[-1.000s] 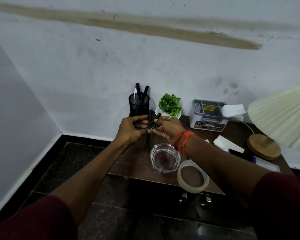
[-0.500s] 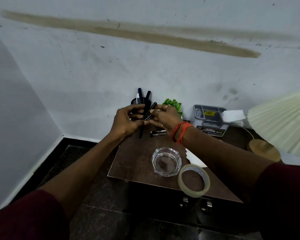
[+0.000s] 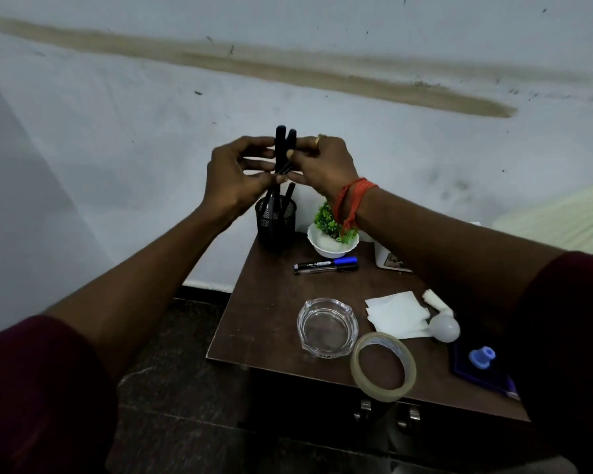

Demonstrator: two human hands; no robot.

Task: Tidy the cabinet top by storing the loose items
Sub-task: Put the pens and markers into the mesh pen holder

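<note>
Both hands are raised together above the back left corner of the desk (image 3: 267,302). The left hand (image 3: 233,176) and the right hand (image 3: 322,165) both pinch one bundle of black pens (image 3: 283,147), which stands nearly upright with its top ends clear of the fingers.

Directly below stands the black mesh pen holder (image 3: 276,224), upright against the wall. Several dark pens already stand in it. Whether the held bundle's lower ends reach its rim cannot be told.

Beside the holder is a white bowl-shaped pot (image 3: 331,246) with a small green plant in it. A blue-capped marker (image 3: 326,263) lies loose in front of the pot.

Near the front edge stand a clear glass ashtray (image 3: 327,326) and a tape roll (image 3: 383,366), touching. White paper squares (image 3: 396,314) and a white bulb (image 3: 444,328) lie to their right.
</note>
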